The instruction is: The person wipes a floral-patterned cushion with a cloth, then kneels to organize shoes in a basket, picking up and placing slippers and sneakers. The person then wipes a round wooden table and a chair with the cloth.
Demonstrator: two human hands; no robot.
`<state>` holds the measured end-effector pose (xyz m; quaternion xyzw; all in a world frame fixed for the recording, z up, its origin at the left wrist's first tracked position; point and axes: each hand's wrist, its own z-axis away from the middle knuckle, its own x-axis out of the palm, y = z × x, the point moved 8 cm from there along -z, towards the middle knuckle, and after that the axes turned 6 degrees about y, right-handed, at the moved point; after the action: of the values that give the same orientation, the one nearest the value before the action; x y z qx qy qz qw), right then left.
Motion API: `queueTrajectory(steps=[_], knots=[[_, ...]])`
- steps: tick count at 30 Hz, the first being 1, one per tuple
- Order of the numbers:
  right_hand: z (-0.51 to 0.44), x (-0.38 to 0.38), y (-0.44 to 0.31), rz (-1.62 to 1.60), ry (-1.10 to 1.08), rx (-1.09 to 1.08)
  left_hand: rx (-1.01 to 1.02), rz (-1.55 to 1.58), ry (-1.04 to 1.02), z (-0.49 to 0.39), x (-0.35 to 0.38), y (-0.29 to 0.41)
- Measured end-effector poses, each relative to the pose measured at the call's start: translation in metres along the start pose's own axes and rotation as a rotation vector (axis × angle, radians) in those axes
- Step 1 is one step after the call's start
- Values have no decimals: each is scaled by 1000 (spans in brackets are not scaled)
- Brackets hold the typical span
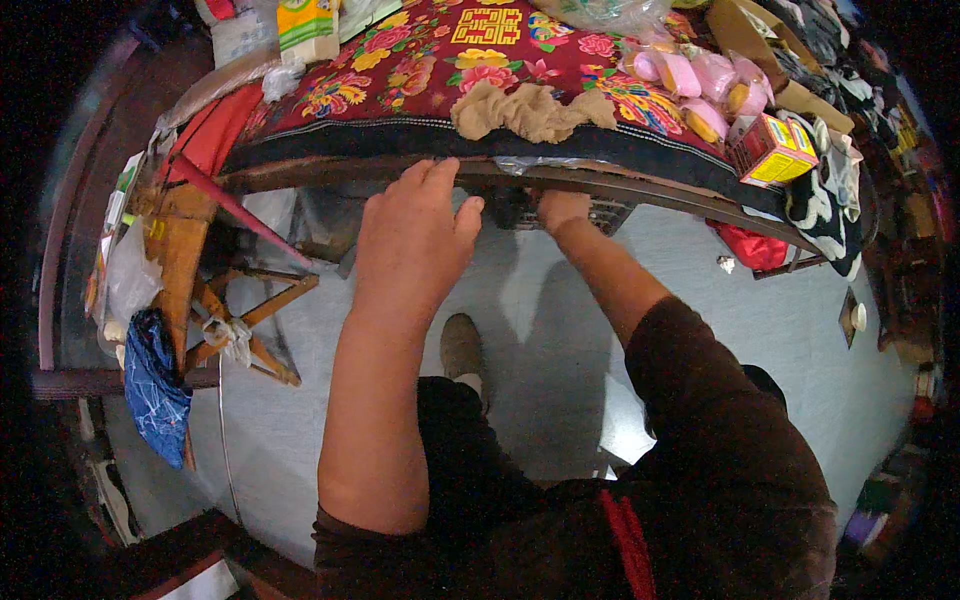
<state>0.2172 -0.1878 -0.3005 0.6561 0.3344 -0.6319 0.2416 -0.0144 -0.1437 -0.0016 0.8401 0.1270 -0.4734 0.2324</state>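
Observation:
My left hand [416, 232] reaches to the dark front edge of a table or bed-like surface [630, 178], its fingertips at the edge and its thumb held apart. Whether it grips the edge cannot be told. My right hand [562, 210] reaches under that edge beside a dark slatted or grid-like item [609, 214]; its fingers are hidden. A red floral cloth [420, 60] with a black border covers the surface. A crumpled tan cloth [529, 112] lies near its front, beyond both hands. Clear plastic [536, 163] shows along the edge between them.
Pink wrapped packets [701, 79] and a yellow-and-pink box [776, 150] are at the right. A wooden folding stand [251, 315], a blue bag [157, 390] and a whitish plastic bag [133, 274] are at the left. A red bag [754, 246] lies low at the right.

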Motion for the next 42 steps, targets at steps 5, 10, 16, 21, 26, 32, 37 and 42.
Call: queueTrajectory(steps=[5,10,16,21,26,32,37,42], knots=[[81,-18,-13,-57,345,-203,13,42,-8,-1,0,5],[92,-4,13,-93,89,-89,19,106,-60,0,5,16],[92,-130,-50,-301,374,-573,-4,21,-110,-4,18,15],[27,-231,-54,-343,775,-499,-15,-51,-180,-3,31,17],[-56,-193,-39,-133,293,-137,-37,-25,-200,-3,30,16],[-42,-151,-69,-101,293,-284,-99,-54,-252,-6,30,16],[19,-157,-80,-379,331,-411,-111,-55,-312,-5,32,20],[96,-152,-71,-466,-26,-531,-64,-65,-226,0,34,23]])
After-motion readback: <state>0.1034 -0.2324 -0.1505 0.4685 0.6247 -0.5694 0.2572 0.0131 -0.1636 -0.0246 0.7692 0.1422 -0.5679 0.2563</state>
